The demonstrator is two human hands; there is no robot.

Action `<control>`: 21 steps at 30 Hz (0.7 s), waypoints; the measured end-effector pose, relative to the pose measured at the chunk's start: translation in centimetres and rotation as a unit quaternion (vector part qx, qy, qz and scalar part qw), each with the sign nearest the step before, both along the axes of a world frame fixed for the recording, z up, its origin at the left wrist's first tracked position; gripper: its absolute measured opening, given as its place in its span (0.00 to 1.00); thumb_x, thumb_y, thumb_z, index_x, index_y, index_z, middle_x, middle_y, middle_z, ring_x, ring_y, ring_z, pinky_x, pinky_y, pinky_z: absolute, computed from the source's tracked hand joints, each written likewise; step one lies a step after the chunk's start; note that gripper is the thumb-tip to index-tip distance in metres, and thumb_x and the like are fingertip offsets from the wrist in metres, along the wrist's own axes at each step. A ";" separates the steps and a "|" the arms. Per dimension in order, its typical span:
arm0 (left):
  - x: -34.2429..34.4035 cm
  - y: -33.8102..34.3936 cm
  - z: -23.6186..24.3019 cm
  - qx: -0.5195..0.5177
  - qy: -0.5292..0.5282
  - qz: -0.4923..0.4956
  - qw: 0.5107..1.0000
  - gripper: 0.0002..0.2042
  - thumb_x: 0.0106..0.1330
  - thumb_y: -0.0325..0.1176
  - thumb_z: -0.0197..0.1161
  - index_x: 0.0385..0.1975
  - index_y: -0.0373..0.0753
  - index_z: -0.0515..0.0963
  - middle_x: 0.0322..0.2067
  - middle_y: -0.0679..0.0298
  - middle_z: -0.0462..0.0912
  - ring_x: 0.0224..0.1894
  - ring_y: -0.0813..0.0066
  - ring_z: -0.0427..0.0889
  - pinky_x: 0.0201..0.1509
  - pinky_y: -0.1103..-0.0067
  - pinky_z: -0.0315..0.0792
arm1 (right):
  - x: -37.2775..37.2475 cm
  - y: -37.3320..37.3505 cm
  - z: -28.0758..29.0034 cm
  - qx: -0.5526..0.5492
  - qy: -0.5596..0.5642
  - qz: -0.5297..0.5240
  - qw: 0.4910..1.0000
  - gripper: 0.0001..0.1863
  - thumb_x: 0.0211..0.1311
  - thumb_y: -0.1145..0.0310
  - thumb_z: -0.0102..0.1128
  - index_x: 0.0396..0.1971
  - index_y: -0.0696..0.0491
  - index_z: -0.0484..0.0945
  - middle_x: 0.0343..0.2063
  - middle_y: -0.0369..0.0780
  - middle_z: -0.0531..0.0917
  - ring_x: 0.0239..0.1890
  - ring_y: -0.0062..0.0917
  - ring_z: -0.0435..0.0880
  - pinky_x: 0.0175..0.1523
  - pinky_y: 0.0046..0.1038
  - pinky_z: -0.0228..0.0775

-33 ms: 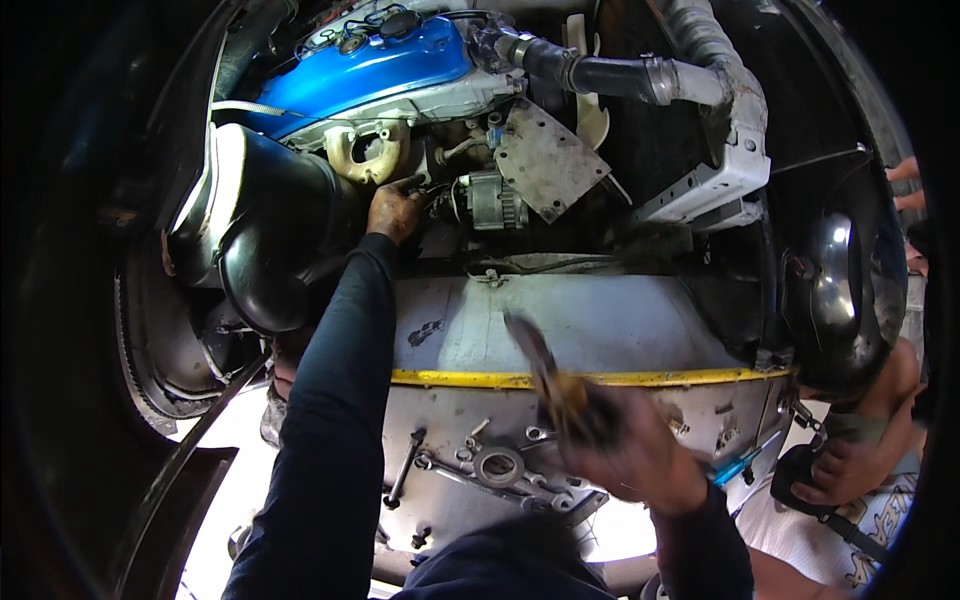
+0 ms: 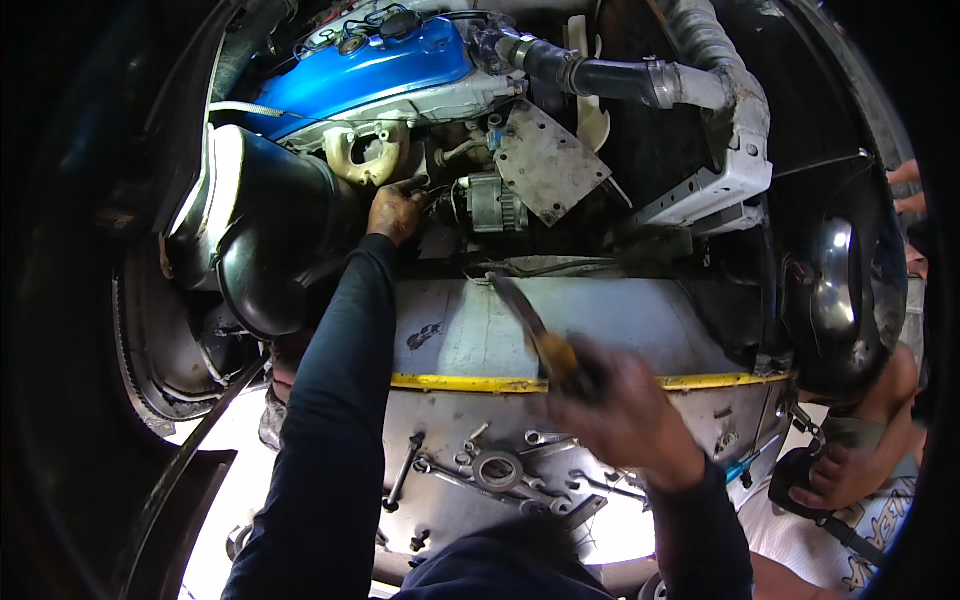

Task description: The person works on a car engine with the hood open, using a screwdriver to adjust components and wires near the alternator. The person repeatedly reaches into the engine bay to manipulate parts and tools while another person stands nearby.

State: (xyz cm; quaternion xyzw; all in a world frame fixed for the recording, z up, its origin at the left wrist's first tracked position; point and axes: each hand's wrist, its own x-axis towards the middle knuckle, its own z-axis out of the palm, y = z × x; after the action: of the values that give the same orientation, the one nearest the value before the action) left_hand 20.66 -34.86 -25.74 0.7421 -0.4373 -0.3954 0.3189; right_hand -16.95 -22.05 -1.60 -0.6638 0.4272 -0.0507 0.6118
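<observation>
My left hand (image 2: 397, 212) reaches into the engine bay with its fingers curled, next to the wires beside a silver alternator (image 2: 497, 205). Whatever those fingers grip is hidden. My right hand (image 2: 635, 415), smeared by motion, is wrapped round the handle of a yellow-and-black-handled tool (image 2: 553, 352). Its long dark metal end points up and left, over the grey front panel (image 2: 620, 315); blur hides its exact kind. Just above the left hand sits a tan manifold piece (image 2: 370, 160). A square metal plate (image 2: 555, 160) with holes lies tilted against the alternator.
A blue engine cover (image 2: 370, 75) and a black hose (image 2: 610, 78) are at the top. Several wrenches (image 2: 470, 476) and a metal ring (image 2: 498, 467) lie on the panel below a yellow strip (image 2: 450, 383). Another person's hand (image 2: 828, 478) rests at the right.
My right hand has moved up and away from me with the tool, whose tip now reaches the panel's far edge. My left hand stays in place.
</observation>
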 end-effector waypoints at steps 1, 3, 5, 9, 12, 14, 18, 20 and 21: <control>-0.2 -0.3 -0.2 -0.009 0.047 -0.005 0.999 0.16 0.69 0.33 0.65 0.53 0.32 0.83 0.46 0.50 0.88 0.46 0.65 0.87 0.52 0.72 0.77 | 1.7 -2.3 -1.4 -0.061 0.056 -0.014 0.996 0.21 0.64 0.55 0.65 0.43 0.60 0.78 0.36 0.54 0.81 0.42 0.47 0.80 0.51 0.42 0.73; -0.5 -0.7 0.1 -0.052 -0.050 -0.025 0.997 0.16 0.69 0.34 0.66 0.51 0.32 0.84 0.44 0.50 0.89 0.45 0.62 0.88 0.52 0.71 0.78 | 6.3 -6.4 -5.3 -0.219 0.080 -0.049 0.971 0.23 0.64 0.55 0.65 0.43 0.63 0.78 0.35 0.56 0.82 0.43 0.50 0.80 0.52 0.45 0.73; -1.1 -1.0 1.0 -0.089 -0.166 -0.041 0.981 0.15 0.68 0.37 0.67 0.48 0.34 0.86 0.43 0.51 0.88 0.45 0.54 0.87 0.52 0.70 0.78 | 9.8 -9.9 -9.1 -0.238 0.096 -0.067 0.964 0.25 0.64 0.55 0.64 0.43 0.66 0.79 0.37 0.59 0.83 0.46 0.52 0.81 0.55 0.46 0.73; -2.2 -2.4 3.0 -0.050 -0.273 -0.067 0.958 0.16 0.72 0.43 0.62 0.49 0.40 0.86 0.46 0.60 0.89 0.47 0.54 0.87 0.52 0.67 0.78 | 15.2 -13.8 -15.4 -0.057 0.106 -0.144 0.982 0.25 0.64 0.56 0.64 0.40 0.69 0.80 0.38 0.60 0.83 0.45 0.51 0.82 0.53 0.43 0.72; -2.1 -3.4 3.4 -0.143 -0.461 -0.138 0.865 0.16 0.73 0.43 0.58 0.51 0.44 0.85 0.47 0.64 0.89 0.48 0.51 0.85 0.53 0.67 0.78 | 17.3 -13.5 -17.9 -0.078 0.085 -0.213 0.970 0.23 0.66 0.56 0.65 0.32 0.66 0.78 0.27 0.56 0.83 0.31 0.47 0.83 0.41 0.42 0.73; -1.9 -4.4 2.7 -0.142 -0.376 -0.142 0.905 0.15 0.74 0.40 0.60 0.54 0.41 0.84 0.48 0.60 0.89 0.49 0.58 0.87 0.55 0.69 0.77 | 17.5 -12.6 -18.7 -0.156 0.116 -0.238 0.952 0.23 0.66 0.56 0.65 0.34 0.66 0.80 0.27 0.56 0.84 0.31 0.45 0.84 0.42 0.41 0.74; -3.0 -5.5 -0.5 -0.117 0.062 -0.043 0.990 0.13 0.74 0.34 0.63 0.52 0.34 0.82 0.43 0.60 0.89 0.43 0.73 0.84 0.50 0.75 0.79 | 16.2 -13.8 -19.1 -0.054 0.085 -0.203 0.974 0.27 0.64 0.56 0.65 0.47 0.68 0.81 0.44 0.61 0.85 0.50 0.53 0.84 0.57 0.42 0.75; -3.3 -5.8 -1.8 -0.072 0.197 0.040 0.977 0.10 0.72 0.31 0.67 0.48 0.36 0.82 0.40 0.64 0.88 0.40 0.75 0.84 0.46 0.77 0.80 | 15.9 -14.1 -19.1 -0.073 0.106 -0.184 0.974 0.26 0.63 0.56 0.65 0.49 0.65 0.81 0.43 0.60 0.85 0.50 0.51 0.84 0.57 0.41 0.75; -3.2 -5.6 -2.1 -0.054 0.256 0.067 0.963 0.08 0.69 0.29 0.69 0.45 0.36 0.81 0.37 0.66 0.86 0.38 0.78 0.83 0.42 0.80 0.79 | 15.8 -14.2 -19.1 -0.098 0.125 -0.176 0.972 0.26 0.63 0.56 0.65 0.49 0.65 0.81 0.44 0.60 0.85 0.50 0.51 0.84 0.57 0.41 0.75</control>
State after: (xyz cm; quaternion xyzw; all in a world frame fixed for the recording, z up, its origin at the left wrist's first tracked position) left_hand 17.46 -40.50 -27.89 0.6252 -0.3112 -0.5258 0.4857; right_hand -1.10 -36.28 -20.72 -0.6362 0.6032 -0.1156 0.4670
